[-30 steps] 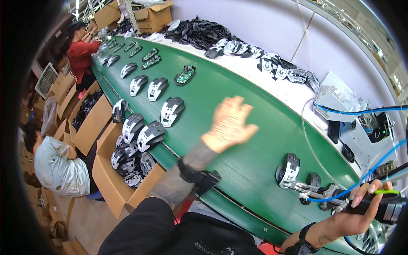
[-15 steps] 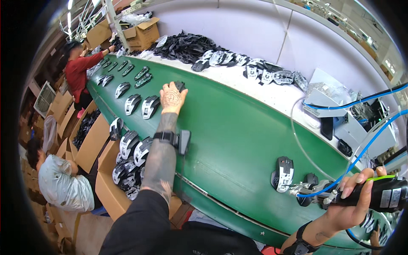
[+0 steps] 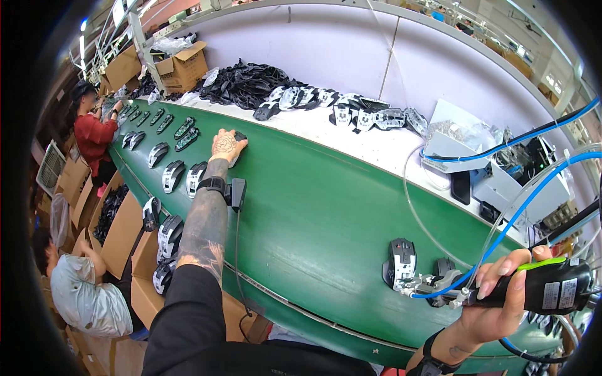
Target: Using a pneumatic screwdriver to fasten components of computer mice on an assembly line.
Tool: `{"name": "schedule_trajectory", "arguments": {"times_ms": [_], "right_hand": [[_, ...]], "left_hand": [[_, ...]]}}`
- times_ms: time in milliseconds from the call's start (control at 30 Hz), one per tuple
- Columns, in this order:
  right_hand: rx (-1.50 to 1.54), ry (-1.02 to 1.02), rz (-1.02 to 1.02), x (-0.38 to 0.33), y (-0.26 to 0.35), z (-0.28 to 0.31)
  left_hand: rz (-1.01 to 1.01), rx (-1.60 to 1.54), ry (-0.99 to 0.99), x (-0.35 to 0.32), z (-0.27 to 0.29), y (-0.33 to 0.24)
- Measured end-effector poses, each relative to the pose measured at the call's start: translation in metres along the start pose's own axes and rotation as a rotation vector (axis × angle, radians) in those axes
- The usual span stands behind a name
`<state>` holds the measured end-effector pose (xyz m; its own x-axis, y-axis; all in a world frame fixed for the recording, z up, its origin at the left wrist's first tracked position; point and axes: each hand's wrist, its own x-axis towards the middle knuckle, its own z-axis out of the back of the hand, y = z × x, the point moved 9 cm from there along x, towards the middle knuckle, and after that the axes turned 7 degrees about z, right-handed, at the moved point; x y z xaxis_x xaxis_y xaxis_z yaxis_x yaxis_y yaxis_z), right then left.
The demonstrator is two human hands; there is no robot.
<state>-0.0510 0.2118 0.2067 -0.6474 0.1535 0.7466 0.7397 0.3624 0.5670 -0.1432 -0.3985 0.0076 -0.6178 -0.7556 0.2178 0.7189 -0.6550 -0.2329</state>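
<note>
At the far side of the green conveyor belt (image 3: 313,207), my left hand (image 3: 227,145) is closed around a dark computer mouse shell (image 3: 239,137). Most of that shell is hidden under my palm and fingers. My right hand (image 3: 501,297) grips the black body of a power screwdriver (image 3: 542,289) with a bright green strip and a blue hose (image 3: 501,241). The screwdriver's front end and metal fittings point left, close to a black-and-white mouse shell (image 3: 401,262) lying on the belt. Behind the fittings sits another dark mouse shell (image 3: 444,267).
Black-and-white mouse shells (image 3: 174,176) and narrow parts with green boards (image 3: 187,139) line the belt's left end. A cardboard box (image 3: 141,279) stands beside it. Dark parts (image 3: 244,83) lie heaped on the white ledge (image 3: 301,128). Two people (image 3: 94,135) work at left.
The whole view has shifted, so most things sit further left. My left hand has moved slightly toward the far side with the mouse shell. The red-sleeved person's arm has drawn in.
</note>
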Motion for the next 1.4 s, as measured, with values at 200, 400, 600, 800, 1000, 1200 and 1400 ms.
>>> {"name": "schedule_trajectory", "arguments": {"times_ms": [200,400,600,800,1000,1200,1400], "right_hand": [[0.01,0.0,-0.013,-0.005,-0.003,-0.004],[-0.073,-0.04,0.02,-0.004,-0.003,-0.002],[-0.143,0.023,0.028,-0.004,-0.012,-0.007],[-0.159,-0.014,0.049,-0.003,-0.01,-0.008],[0.027,-0.034,-0.018,-0.007,-0.017,-0.011],[-0.066,-0.008,-0.058,-0.002,-0.016,-0.012],[-0.096,0.019,-0.046,0.003,-0.016,-0.003]], "left_hand": [[-0.061,-0.092,0.118,0.016,-0.011,0.011],[-0.159,-0.134,0.301,0.011,0.0,-0.003],[-0.158,-0.11,0.39,0.012,-0.018,0.003],[-0.206,-0.045,0.241,-0.007,-0.03,-0.034],[-0.402,-0.128,-0.187,-0.09,-0.001,-0.058],[-0.311,-0.161,0.045,-0.09,-0.024,-0.074],[-0.427,-0.255,-0.023,-0.124,-0.005,-0.099]]}}
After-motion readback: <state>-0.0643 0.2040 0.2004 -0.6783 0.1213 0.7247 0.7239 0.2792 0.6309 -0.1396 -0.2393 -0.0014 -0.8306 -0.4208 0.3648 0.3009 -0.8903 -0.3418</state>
